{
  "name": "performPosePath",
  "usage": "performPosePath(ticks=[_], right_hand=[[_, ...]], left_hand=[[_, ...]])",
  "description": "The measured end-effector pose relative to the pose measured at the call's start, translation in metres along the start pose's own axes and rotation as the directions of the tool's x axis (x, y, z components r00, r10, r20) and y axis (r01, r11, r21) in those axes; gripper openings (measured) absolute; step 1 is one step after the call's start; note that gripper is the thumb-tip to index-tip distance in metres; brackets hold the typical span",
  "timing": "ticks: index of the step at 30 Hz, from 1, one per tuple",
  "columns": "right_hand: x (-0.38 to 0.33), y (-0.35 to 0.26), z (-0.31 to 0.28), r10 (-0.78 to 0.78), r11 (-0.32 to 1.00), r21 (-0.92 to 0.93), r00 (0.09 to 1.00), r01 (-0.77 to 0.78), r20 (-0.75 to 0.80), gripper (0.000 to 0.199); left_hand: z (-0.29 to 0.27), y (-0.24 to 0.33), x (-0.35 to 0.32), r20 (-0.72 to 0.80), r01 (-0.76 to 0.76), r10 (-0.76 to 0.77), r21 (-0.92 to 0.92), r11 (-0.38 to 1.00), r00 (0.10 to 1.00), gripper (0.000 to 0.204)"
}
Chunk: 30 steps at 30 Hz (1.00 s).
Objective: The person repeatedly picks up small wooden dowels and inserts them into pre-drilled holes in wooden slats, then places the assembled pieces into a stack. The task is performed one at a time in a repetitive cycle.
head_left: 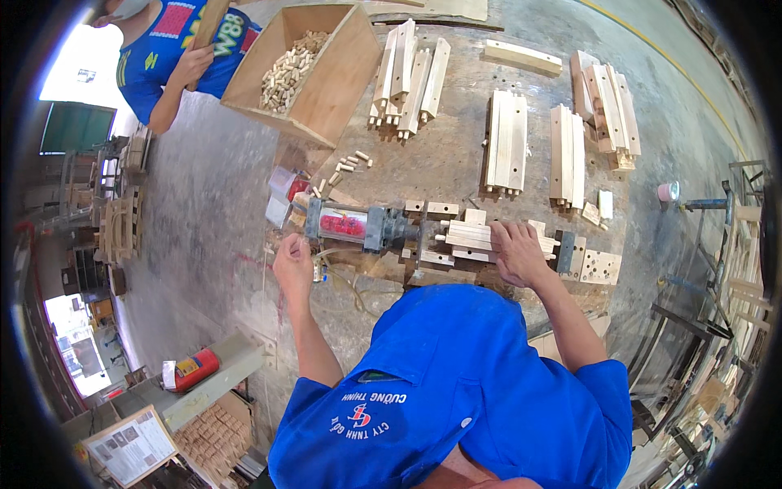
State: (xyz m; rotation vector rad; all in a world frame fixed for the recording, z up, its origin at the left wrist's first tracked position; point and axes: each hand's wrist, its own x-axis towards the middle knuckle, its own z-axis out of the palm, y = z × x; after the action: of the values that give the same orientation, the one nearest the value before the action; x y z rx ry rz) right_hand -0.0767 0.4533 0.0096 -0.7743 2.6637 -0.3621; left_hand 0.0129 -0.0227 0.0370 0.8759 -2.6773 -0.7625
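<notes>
A pneumatic cylinder (340,226) with a clear barrel and red inside lies across the table in front of me. In line with its rod, a grooved wooden piece (470,236) with dowels in its ends sits among wooden blocks. My right hand (521,253) rests over the right part of this piece, fingers curled across it. At the cylinder's left end, my left hand (293,259) is raised with the fingers drawn together. Whatever is between those fingertips is too small to make out. A small valve (318,271) with a hose is just beside that hand.
Loose dowels (349,165) lie beyond the cylinder, near a plywood box (346,90) holding many more. Stacks of doweled wooden pieces (507,140) cover the far table. A co-worker (175,65) holds a board at the far left. A red fire extinguisher (195,369) lies lower left.
</notes>
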Motion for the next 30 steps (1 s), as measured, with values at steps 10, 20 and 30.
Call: performPosePath(ticks=[10,20,30], right_hand=[[0.001,-0.043,0.031,0.120,0.987,-0.078,0.970,-0.139,-0.210,0.094],[-0.001,-0.030,0.037,0.121,0.984,-0.101,0.967,-0.147,-0.225,0.112],[-0.008,-0.020,0.041,0.115,0.988,-0.069,0.957,-0.138,-0.267,0.097]], left_hand=[[-0.015,-0.031,-0.005,-0.088,0.022,-0.005,0.187,0.982,0.996,0.029],[0.022,-0.041,-0.011,-0.113,0.045,-0.045,0.000,0.999,0.993,0.021],[0.020,-0.044,-0.020,-0.062,0.171,-0.174,-0.046,0.984,0.983,0.022]])
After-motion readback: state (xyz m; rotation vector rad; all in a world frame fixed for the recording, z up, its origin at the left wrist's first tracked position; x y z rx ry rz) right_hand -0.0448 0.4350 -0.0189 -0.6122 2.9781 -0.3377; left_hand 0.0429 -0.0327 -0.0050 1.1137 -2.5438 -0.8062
